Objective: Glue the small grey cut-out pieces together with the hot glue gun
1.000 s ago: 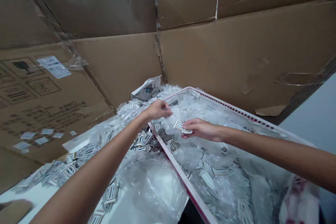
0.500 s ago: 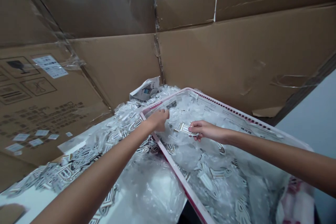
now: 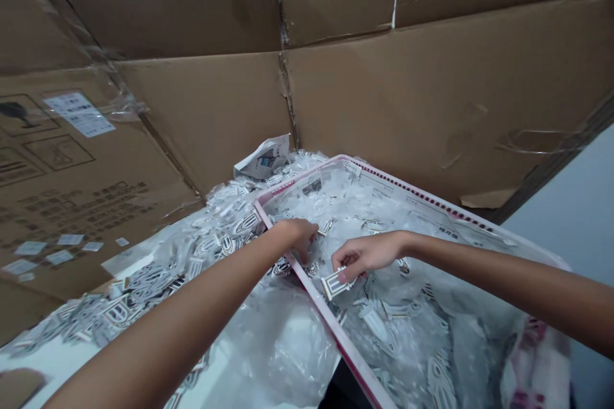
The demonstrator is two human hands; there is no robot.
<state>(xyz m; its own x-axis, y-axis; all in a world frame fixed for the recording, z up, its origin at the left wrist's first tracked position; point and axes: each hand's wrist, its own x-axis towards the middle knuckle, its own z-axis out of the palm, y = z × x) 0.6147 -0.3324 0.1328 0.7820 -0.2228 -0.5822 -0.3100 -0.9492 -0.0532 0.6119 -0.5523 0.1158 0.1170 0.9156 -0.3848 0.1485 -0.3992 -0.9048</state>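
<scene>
In the head view, my right hand [image 3: 371,254] is closed on a flat white striped piece [image 3: 337,282], its squared end sticking out toward the left over the pink-rimmed basket [image 3: 313,297]. Just left of it, my left hand [image 3: 301,238] reaches over the basket's rim with fingers curled down. Whatever those fingers hold, if anything, is hidden. A small striped piece [image 3: 327,226] lies right by the fingertips. Clear plastic bags [image 3: 407,326] and more striped pieces fill the basket.
A long heap of similar white pieces [image 3: 148,287] covers the table left of the basket. A crumpled printed bag [image 3: 263,158] lies at the back. Tall cardboard walls [image 3: 432,89] enclose the far side. Clear plastic [image 3: 283,332] lies in front of the basket.
My right hand has moved down and nearer with the striped piece, which now points lower left. My left hand has dropped slightly lower into the basket. The view has tilted slightly downward.
</scene>
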